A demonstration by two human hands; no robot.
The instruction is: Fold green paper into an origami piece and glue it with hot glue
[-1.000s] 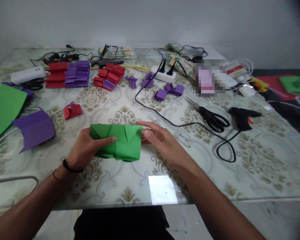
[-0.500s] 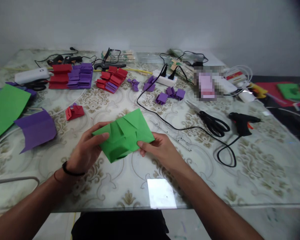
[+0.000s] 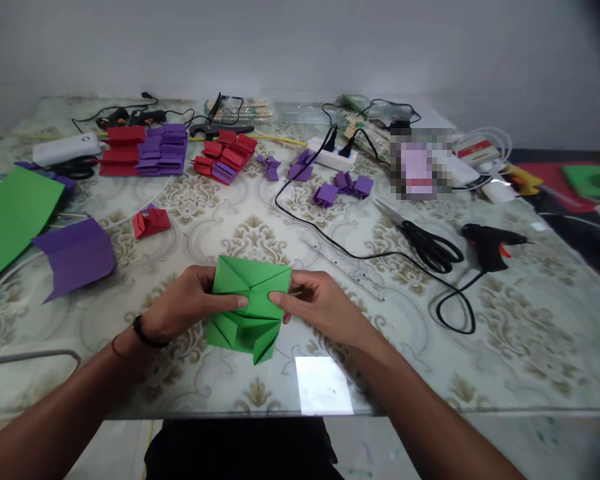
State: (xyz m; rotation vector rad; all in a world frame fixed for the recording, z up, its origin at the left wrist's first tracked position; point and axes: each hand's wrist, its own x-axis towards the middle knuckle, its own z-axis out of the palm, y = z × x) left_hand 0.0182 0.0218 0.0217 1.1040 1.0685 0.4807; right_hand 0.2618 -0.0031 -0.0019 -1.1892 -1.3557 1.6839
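Note:
A folded green paper piece (image 3: 247, 308) is held just above the glass-topped table (image 3: 505, 347), in front of me. My left hand (image 3: 187, 308) pinches its left side, thumb on top near the centre crease. My right hand (image 3: 317, 305) pinches its right side, thumb pressing towards the middle. Both thumbs nearly meet on the paper. A black band circles my left wrist.
Black scissors (image 3: 427, 243) and a black glue gun (image 3: 487, 241) with its cord lie to the right. A purple sheet (image 3: 75, 257), a green sheet (image 3: 10, 217) and a small red folded piece (image 3: 151, 221) lie left. Stacks of red and purple folded pieces (image 3: 145, 150) and a power strip (image 3: 333, 155) sit further back.
The green paper has been turned from a wide, flat position to a narrower, upright one, and both hands have closed in on its middle. It sits slightly nearer to me.

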